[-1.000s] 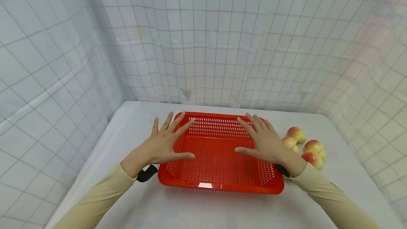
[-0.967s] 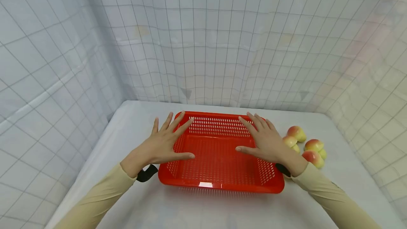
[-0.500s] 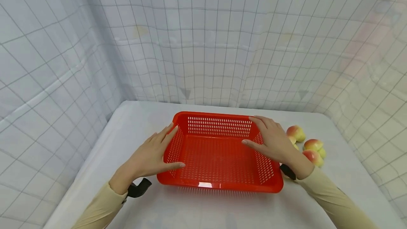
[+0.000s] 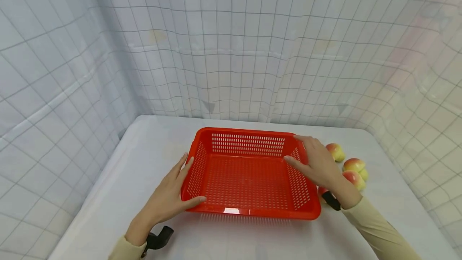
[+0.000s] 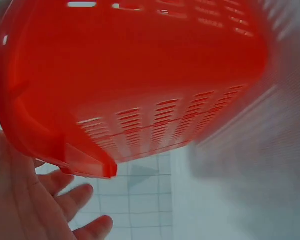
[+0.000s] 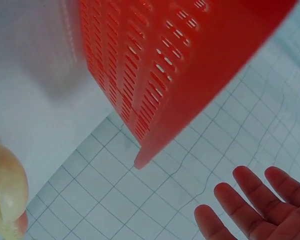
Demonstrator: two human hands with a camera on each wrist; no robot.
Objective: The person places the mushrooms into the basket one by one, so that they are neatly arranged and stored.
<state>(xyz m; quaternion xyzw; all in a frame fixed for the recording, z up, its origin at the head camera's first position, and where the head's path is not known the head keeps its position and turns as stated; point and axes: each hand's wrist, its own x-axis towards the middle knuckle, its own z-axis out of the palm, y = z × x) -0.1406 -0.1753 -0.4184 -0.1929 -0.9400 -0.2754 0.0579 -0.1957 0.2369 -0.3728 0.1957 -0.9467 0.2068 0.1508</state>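
Note:
A red plastic basket (image 4: 249, 212) with slotted walls stands on the white table, nothing inside it. At its left rim is my left hand (image 4: 164, 198), fingers extended and thumb reaching over the near left corner. In the left wrist view, the fingers (image 5: 75, 200) lie beside and under the basket's rim (image 5: 20, 130); whether they touch it I cannot tell. My right hand (image 4: 319, 165) hovers by the right rim, its thumb over the inside. The right wrist view shows its fingers (image 6: 240, 200) nearly straight and apart from the basket wall (image 6: 125, 85).
Several red-and-yellow fruits (image 4: 354, 165) lie right of the basket, partly hidden by my right hand and wrist; one fruit (image 6: 7, 185) shows in the right wrist view. Black wrist-worn devices (image 4: 160, 238) sit under both wrists. White grid-patterned curtains (image 4: 234, 51) enclose the table (image 4: 151, 143).
My hands have moved apart from above the basket to its two sides. The left hand has also come nearer to me, and its fingers are closer together. The basket stays in place.

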